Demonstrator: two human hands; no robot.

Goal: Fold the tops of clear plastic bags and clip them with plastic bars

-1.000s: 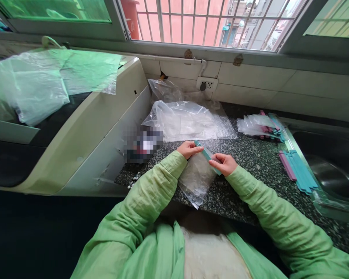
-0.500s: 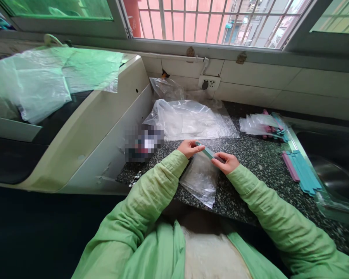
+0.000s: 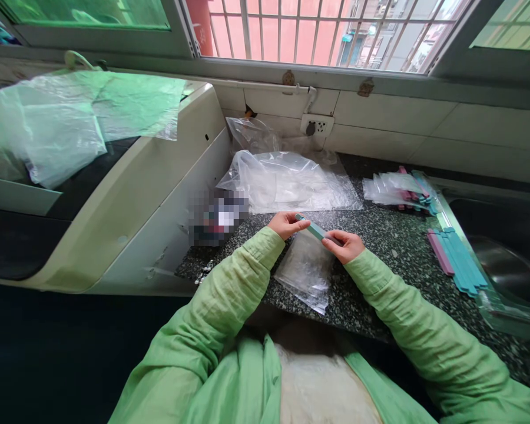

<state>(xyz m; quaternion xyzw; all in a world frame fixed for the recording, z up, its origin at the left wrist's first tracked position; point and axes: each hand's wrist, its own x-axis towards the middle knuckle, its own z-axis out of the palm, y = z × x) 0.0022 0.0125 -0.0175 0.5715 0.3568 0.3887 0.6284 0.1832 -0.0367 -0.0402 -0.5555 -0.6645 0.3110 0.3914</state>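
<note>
A flat teal strip (image 3: 314, 228), shaped like a nail file, is held slantwise above the counter. My left hand (image 3: 286, 225) pinches its far-left end between thumb and fingers. My right hand (image 3: 345, 244) is closed on the other end, where the fingers hide part of it. Whether it is one strip or a thin stack, I cannot tell. Below the hands, a pile of small clear plastic bags (image 3: 304, 274) lies on the counter, partly covered by the hands and strip.
Teal strips (image 3: 461, 262) lie beside a pink strip (image 3: 440, 253) near the sink (image 3: 507, 265). Behind them sit bagged strips (image 3: 391, 188). A large clear plastic bag (image 3: 300, 182) lies by the wall. A pale machine (image 3: 159, 200) stands left, next to a blurred item (image 3: 219, 218).
Both hands keep their hold on the teal strip, almost unmoved. The right hand is a touch farther right. The view has shifted very slightly.
</note>
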